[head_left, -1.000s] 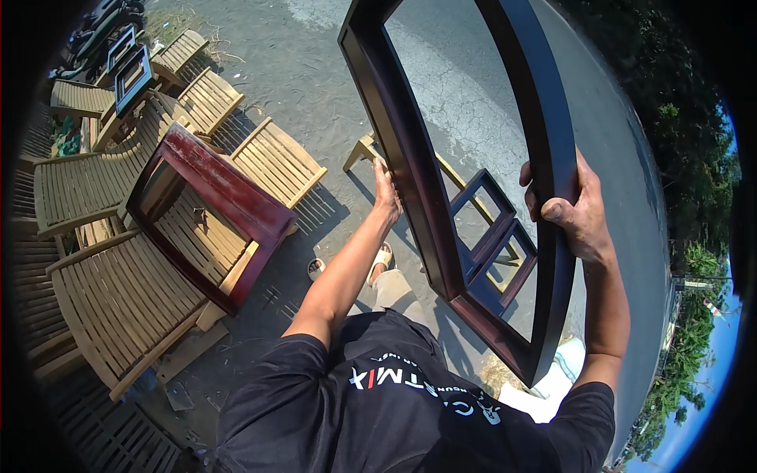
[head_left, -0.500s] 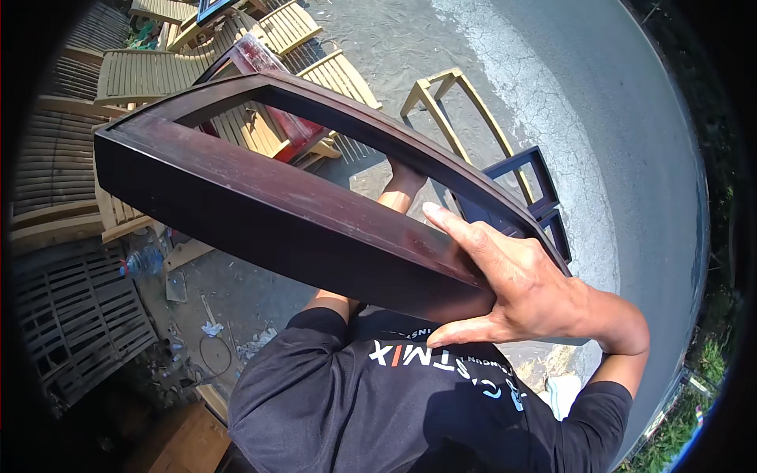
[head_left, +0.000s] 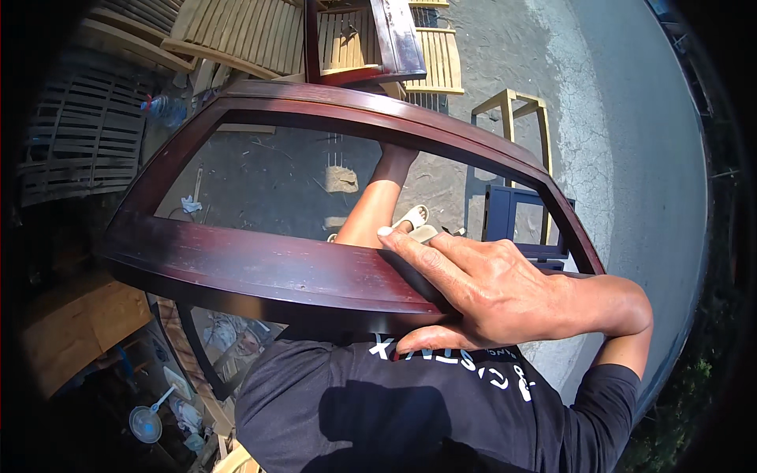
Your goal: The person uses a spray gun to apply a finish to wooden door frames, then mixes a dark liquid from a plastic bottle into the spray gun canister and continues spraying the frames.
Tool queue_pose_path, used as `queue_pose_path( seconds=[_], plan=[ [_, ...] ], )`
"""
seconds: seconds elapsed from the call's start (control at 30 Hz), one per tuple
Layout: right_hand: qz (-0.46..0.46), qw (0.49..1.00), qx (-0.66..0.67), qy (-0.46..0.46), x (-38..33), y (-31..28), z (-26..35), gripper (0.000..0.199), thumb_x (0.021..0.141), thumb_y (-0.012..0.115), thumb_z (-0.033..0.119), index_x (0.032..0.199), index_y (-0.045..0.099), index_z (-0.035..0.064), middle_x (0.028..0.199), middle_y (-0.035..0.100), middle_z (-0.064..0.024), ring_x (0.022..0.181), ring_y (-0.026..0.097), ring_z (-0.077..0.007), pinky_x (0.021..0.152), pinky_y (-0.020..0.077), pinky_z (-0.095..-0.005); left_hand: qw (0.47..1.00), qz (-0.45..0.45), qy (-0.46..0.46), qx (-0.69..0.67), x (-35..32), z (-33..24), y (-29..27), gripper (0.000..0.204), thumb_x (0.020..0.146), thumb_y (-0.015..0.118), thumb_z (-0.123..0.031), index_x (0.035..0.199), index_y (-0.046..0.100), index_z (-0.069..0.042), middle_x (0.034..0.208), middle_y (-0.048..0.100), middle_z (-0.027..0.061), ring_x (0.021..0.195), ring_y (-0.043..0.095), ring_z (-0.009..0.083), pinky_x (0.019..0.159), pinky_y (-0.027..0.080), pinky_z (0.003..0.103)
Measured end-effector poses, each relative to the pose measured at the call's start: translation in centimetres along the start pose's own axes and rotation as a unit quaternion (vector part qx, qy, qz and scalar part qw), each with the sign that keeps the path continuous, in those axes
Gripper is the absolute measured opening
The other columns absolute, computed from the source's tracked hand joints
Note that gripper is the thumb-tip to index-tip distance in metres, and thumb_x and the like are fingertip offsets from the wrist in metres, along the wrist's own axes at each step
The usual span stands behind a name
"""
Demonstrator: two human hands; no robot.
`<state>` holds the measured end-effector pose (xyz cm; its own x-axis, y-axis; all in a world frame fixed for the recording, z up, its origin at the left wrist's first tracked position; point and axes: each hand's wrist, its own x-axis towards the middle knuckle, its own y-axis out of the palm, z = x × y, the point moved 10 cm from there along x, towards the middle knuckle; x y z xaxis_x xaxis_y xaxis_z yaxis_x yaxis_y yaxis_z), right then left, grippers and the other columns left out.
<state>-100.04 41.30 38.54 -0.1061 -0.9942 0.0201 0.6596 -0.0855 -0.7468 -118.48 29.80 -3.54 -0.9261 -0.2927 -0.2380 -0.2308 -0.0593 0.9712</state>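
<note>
A dark reddish-brown wooden frame (head_left: 292,272) with a large opening is held up in front of my body. My right hand (head_left: 493,288) grips its near rail at the right, fingers over the top face and thumb along the lower near edge. My left forearm passes under the near rail and shows through the opening. At the far rail, my left hand (head_left: 400,152) holds the frame from below; its fingers are hidden behind the wood. Scuffs and pale specks mark the near rail's glossy surface.
Beyond the frame stand slatted wooden pieces (head_left: 240,35) and another red-brown frame (head_left: 402,47). A bare wooden stand (head_left: 512,102) and dark blue frames (head_left: 498,213) are at the right, beside the road (head_left: 643,158). A strainer-like utensil (head_left: 146,424) lies lower left.
The held frame has turned and tipped, so its opening shows wider and its near rail lies more level. My view has swung leftward and nearer my feet. Both hands keep their hold.
</note>
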Motion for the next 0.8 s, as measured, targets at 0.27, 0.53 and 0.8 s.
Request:
queue_pose_path(
  seconds=[0.27, 0.53, 0.8],
  plan=[
    [0.11, 0.994, 0.024, -0.011, 6.4, 4.1, 8.0, 0.12, 0.071, 0.087, 0.061, 0.153, 0.035, -0.0102, 0.11, 0.068, -0.0277, 0.093, 0.074, -0.0352, 0.08, 0.0602, -0.0401, 0.983, -0.07, 0.171, 0.012, -11.7, -15.0, 2.1, 0.037, 0.107, 0.044, -0.045, 0.121, 0.056, -0.013, 0.113, 0.062, 0.0079, 0.1, 0.065, 0.0249, 0.096, 0.056, 0.043],
    [0.06, 0.99, 0.128, 0.013, 16.7, 7.8, 12.2, 0.116, 0.065, 0.08, 0.08, 0.132, 0.054, -0.0114, 0.098, 0.068, -0.0136, 0.086, 0.066, -0.0228, 0.079, 0.0529, -0.0345, 0.883, -0.269, 0.337, 0.184, -36.1, -31.9, -5.7, 0.062, 0.111, 0.034, -0.048, 0.157, 0.033, -0.005, 0.152, 0.047, 0.0154, 0.145, 0.042, 0.0273, 0.12, 0.032, 0.04],
    [0.111, 0.973, 0.176, -0.102, 25.7, 15.7, 16.9, 0.134, 0.068, 0.07, 0.088, 0.154, 0.033, -0.0081, 0.122, 0.061, -0.0172, 0.112, 0.062, -0.0245, 0.097, 0.0486, -0.0387, 0.811, 0.026, 0.437, 0.387, -50.3, -30.7, 21.7, 0.082, 0.105, 0.049, -0.055, 0.161, 0.022, -0.001, 0.158, 0.039, 0.0166, 0.149, 0.036, 0.0259, 0.122, 0.028, 0.041]
  ],
)
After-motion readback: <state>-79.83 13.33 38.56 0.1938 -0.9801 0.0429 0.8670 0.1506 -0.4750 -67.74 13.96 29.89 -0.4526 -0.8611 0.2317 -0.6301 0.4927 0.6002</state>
